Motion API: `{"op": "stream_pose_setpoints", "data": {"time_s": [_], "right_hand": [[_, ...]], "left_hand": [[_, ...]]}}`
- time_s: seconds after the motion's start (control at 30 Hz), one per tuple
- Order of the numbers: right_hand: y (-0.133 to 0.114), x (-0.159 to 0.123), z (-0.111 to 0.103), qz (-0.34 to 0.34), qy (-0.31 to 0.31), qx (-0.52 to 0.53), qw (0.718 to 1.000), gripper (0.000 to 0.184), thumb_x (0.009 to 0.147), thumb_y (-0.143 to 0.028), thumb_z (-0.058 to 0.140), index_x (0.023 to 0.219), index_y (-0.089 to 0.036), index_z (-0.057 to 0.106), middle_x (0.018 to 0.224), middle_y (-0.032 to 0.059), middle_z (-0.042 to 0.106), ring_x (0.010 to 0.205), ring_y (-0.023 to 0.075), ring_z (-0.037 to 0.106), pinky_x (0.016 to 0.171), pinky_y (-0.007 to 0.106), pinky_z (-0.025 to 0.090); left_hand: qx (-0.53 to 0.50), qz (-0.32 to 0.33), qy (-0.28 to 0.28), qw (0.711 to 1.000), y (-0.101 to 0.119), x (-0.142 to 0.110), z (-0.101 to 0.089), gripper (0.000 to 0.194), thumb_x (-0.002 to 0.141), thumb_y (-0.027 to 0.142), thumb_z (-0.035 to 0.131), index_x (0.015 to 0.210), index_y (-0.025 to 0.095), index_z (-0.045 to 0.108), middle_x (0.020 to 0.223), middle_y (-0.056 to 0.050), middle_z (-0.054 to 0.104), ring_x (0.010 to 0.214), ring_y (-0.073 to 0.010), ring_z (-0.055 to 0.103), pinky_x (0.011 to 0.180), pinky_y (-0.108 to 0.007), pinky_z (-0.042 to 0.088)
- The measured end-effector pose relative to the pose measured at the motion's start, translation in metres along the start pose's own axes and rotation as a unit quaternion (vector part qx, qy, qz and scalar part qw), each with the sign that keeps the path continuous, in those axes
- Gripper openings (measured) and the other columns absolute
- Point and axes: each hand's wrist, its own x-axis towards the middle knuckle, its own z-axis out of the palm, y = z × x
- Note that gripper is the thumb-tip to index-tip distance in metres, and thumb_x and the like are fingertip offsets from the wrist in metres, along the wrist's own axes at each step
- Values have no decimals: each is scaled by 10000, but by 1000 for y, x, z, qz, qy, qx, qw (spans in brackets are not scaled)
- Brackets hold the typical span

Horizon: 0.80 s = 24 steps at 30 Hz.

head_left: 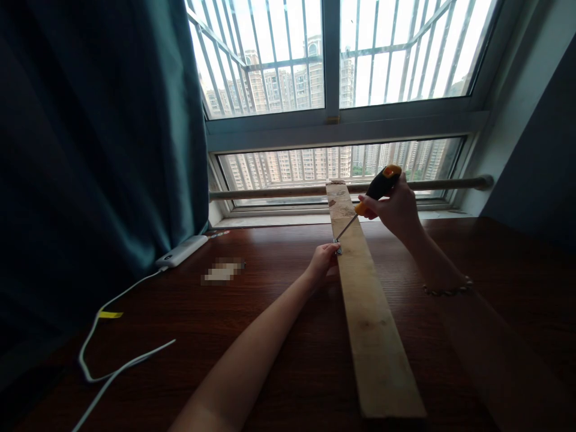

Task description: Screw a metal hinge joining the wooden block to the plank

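A long wooden board (375, 318) lies lengthwise over the dark table, its far end near the window. At its left edge sits a small metal piece (339, 251), too small to make out fully. My left hand (323, 262) pinches this piece against the board with closed fingertips. Wrapped round the black and yellow handle of a screwdriver (382, 183), my right hand (396, 207) is above the board's right side. The screwdriver slants down to the left, its tip close to the metal piece. Whether the tip touches a screw is too small to tell.
The reddish-brown table (279, 336) reaches the barred window. A white power strip (182, 251) with a white cable (92, 336) lies on the left beside the blue curtain (180, 120). A blurred pale item (222, 271) rests near it. A horizontal rail (270, 193) crosses before the window.
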Motion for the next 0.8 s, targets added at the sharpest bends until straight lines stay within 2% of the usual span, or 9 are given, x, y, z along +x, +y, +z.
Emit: {"op": "stream_pose_setpoints", "data": {"time_s": [0.1, 0.23, 0.33, 0.4, 0.53, 0.8], "right_hand": [[0, -1, 1, 7, -24, 28, 999, 629, 559, -358, 756, 1064, -185, 425, 792, 53, 604, 652, 244, 637, 473, 328, 521], [-8, -2, -1, 52, -103, 106, 988, 707, 569, -366, 756, 1132, -193, 365, 757, 36, 616, 523, 191, 622, 389, 288, 504], [-17, -2, -6, 96, -178, 165, 965, 686, 583, -346, 754, 1127, -192, 366, 746, 42, 629, 521, 184, 628, 393, 284, 521], [-21, -3, -9, 111, -205, 192, 953, 654, 567, -323, 766, 1089, -201, 390, 759, 40, 633, 570, 194, 642, 428, 299, 549], [-23, -3, -9, 119, -194, 219, 949, 593, 544, -291, 778, 1012, -197, 426, 767, 39, 617, 650, 230, 658, 499, 352, 586], [-13, 0, -8, 130, -183, 211, 952, 525, 554, -268, 771, 971, -198, 459, 731, 29, 603, 604, 220, 653, 500, 371, 595]], "left_hand": [[1, 0, 0, 1000, -1, 1, -1, 263, 602, 319, 681, 725, 93, 627, 699, -57, 643, 617, -152, 588, 620, -290, 472], [1, 0, -3, 1000, 0, 0, 0, 283, 597, 335, 686, 728, 91, 628, 722, -71, 653, 645, -165, 599, 643, -300, 474], [4, 0, -11, 1000, 0, 0, 0, 309, 593, 357, 691, 735, 90, 629, 752, -85, 661, 680, -181, 611, 665, -312, 477], [6, 1, -12, 1000, 0, 0, -1, 309, 596, 360, 692, 736, 91, 632, 753, -84, 662, 674, -179, 611, 665, -314, 479], [5, 3, -7, 1000, 0, 0, -1, 288, 601, 342, 691, 732, 92, 638, 748, -83, 665, 660, -175, 610, 667, -319, 483], [3, -8, -10, 1000, 0, -1, -2, 297, 615, 337, 688, 763, 84, 641, 779, -94, 670, 682, -184, 622, 697, -336, 489]]}}
